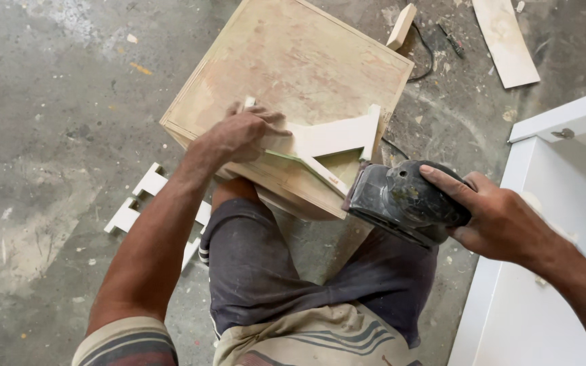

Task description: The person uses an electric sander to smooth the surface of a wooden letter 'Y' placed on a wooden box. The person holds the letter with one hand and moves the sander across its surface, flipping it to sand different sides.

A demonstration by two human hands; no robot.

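Dusty concrete floor carries plywood box; white bracket-shaped pieces beside it, white strip, small wood block, white cabinet.

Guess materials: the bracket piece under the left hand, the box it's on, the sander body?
Bracket piece: looks like painted or primed wood board, matte white, one edge bare and tan. Box: likely plywood, unfinished, with a blotchy tan face and raised rim. Sander, held in the right hand: probably dark moulded plastic, dusty.
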